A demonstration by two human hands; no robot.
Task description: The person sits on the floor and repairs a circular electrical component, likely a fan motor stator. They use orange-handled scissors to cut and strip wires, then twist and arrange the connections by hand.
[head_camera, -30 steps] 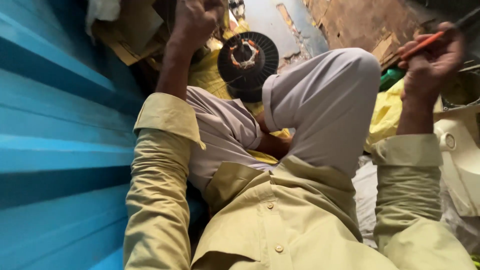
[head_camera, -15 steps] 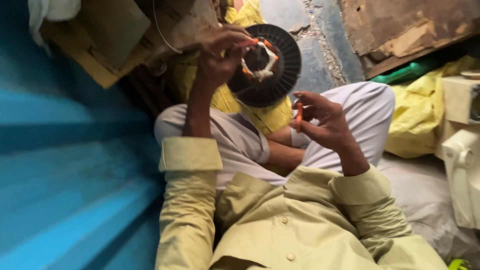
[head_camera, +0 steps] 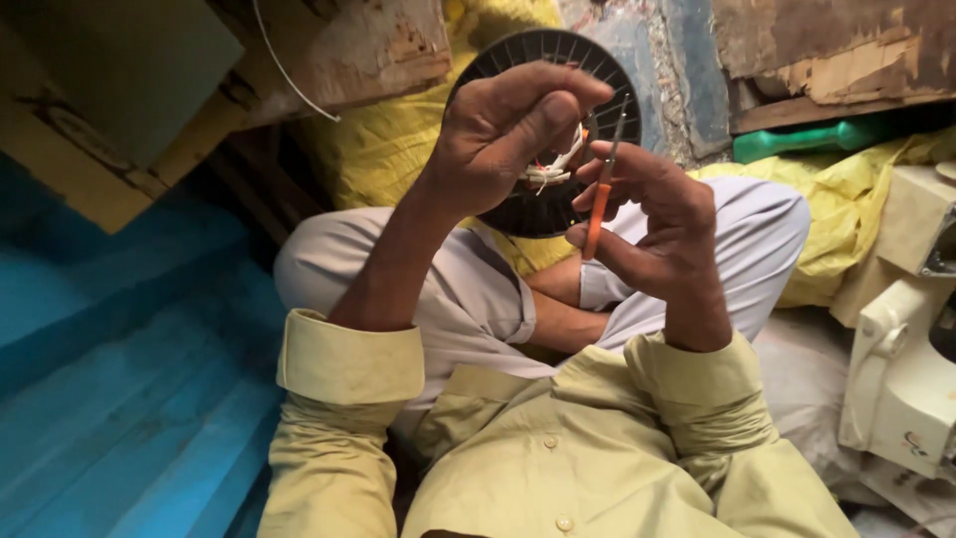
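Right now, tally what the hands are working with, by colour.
Black: 1, the round finned part behind the left hand
Orange: 1, the orange-handled tool in the right hand
White: 1, the bundle of wires at the centre of the finned part
Green: 1, the green handle lying farther back
Total: 4

Matt black disc (head_camera: 543, 209), seemingly ribbed plastic
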